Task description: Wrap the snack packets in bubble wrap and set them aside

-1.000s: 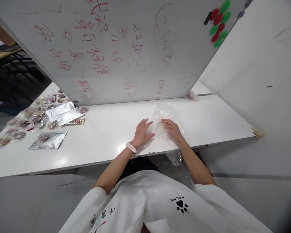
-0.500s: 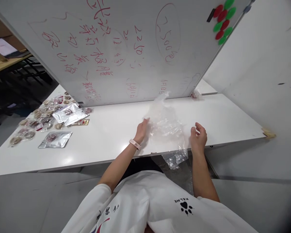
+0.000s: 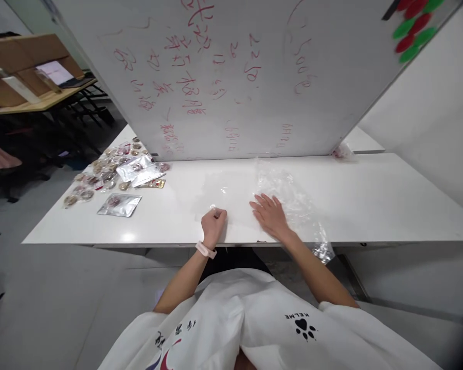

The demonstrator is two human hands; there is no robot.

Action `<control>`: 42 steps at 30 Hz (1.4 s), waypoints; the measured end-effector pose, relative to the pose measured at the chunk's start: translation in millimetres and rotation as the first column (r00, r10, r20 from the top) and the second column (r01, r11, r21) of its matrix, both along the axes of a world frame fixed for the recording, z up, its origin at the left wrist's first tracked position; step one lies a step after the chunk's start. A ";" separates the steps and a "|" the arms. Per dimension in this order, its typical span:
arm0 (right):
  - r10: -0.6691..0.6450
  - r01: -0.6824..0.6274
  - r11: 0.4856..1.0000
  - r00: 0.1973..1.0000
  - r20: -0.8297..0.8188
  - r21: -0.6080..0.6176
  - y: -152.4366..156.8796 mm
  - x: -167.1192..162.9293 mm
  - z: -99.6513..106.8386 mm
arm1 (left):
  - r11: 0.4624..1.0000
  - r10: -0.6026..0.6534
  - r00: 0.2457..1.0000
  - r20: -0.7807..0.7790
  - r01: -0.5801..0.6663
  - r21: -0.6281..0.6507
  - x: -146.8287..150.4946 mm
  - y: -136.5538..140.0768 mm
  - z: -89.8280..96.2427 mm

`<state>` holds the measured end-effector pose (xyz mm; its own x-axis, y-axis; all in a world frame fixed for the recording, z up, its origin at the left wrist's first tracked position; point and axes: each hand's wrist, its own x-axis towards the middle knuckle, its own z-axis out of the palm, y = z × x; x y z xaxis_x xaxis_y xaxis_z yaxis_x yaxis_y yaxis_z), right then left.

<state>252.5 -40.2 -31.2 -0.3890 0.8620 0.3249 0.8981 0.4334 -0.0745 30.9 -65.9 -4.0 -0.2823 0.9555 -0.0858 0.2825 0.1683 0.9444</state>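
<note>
My left hand, a pale band on its wrist, is closed near the table's front edge. Its fingers pinch the near corner of a flat clear plastic bag or sheet, which lies on the white table. To the right, my right hand has its fingers stretched out and palm down, low over the table. Beside and beyond that hand spreads crumpled clear plastic, with one end hanging over the front edge. I cannot tell whether the two pieces of plastic are joined.
Several small wrapped packets are heaped at the table's left, with silver pouches beside them. A whiteboard with red writing stands along the back. Another plastic-wrapped bundle lies at the back right.
My left hand has moved nearer the front edge, drawing plastic leftward. My right hand has moved left and flattened out. The view has turned left, and clear plastic now lies flat at left.
</note>
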 end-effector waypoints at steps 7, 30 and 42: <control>0.031 -0.037 0.992 0.998 0.054 0.124 12.9 69.4 -11.7 | 0.998 -0.008 0.918 -0.397 0.029 0.048 -4.9 -20.1 -11.4; 0.183 -0.183 0.978 0.983 -0.015 -0.098 -9.7 -73.9 -14.6 | 0.975 -0.015 0.362 -0.932 -0.203 -0.094 -277.6 80.0 12.0; 0.176 -0.180 0.976 0.983 -0.041 -0.124 -9.1 -71.0 -10.0 | 0.955 -0.214 0.252 -0.944 -0.149 -0.257 -305.3 159.3 21.3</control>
